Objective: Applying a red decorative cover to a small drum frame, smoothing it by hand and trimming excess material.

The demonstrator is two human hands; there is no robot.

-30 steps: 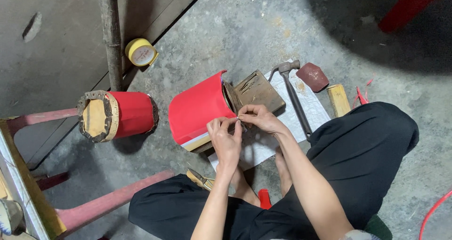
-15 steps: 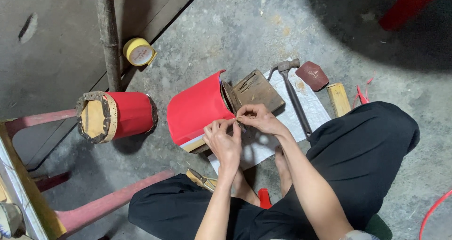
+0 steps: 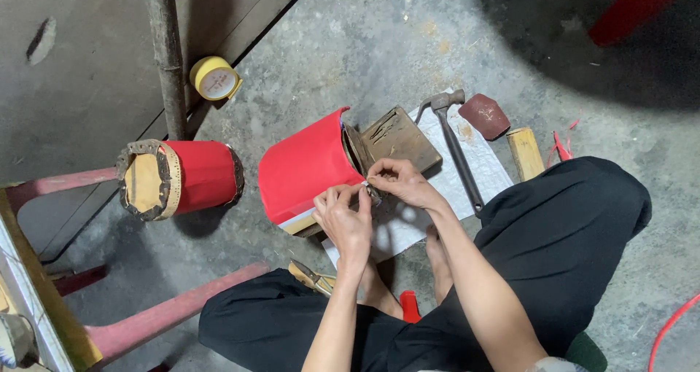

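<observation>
Pinching a small metal piece at the edge of a red-wrapped drum on the concrete floor.

At mid-frame the left hand (image 3: pixel 347 222) and right hand (image 3: pixel 399 183) met fingertip to fingertip on the small metal piece (image 3: pixel 372 192), both pressed together around it, beside the red drum (image 3: pixel 302 169). The red covering looked thin and pliable, the shell stiff; gripping the rim seemed safest. A hammer (image 3: pixel 457 144) lay right of centre.

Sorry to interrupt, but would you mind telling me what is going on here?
A person sits on the concrete floor. The left hand and right hand meet at the open end of a red cylindrical drum shell lying on its side, pinching something small. A hammer lies on white paper, and a second red drum lies nearby.
</observation>
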